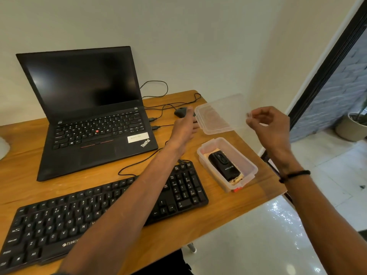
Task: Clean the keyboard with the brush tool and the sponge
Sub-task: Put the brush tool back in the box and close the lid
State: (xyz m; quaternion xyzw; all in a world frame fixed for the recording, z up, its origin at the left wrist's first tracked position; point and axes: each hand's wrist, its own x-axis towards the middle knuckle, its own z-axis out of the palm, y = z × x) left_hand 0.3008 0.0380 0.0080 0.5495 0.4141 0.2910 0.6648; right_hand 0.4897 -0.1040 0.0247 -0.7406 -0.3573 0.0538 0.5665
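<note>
The black keyboard (65,221) lies at the table's near edge, under my left forearm. To its right stands an open clear plastic box (246,165). Inside it a black brush tool (223,165) lies on top of a pale sponge (236,180), of which only the near end shows. Both hands hold the box's clear lid (220,114) tilted in the air beyond the box. My left hand (183,128) grips the lid's left edge, its fingertips hidden. My right hand (270,124) pinches the lid's right edge between thumb and fingers.
An open black laptop (89,120) stands at the back left with cables (158,108) plugged into its right side. A black mouse (179,112) sits behind my left hand. The wooden table's (198,231) right edge runs just past the box, above a tiled floor.
</note>
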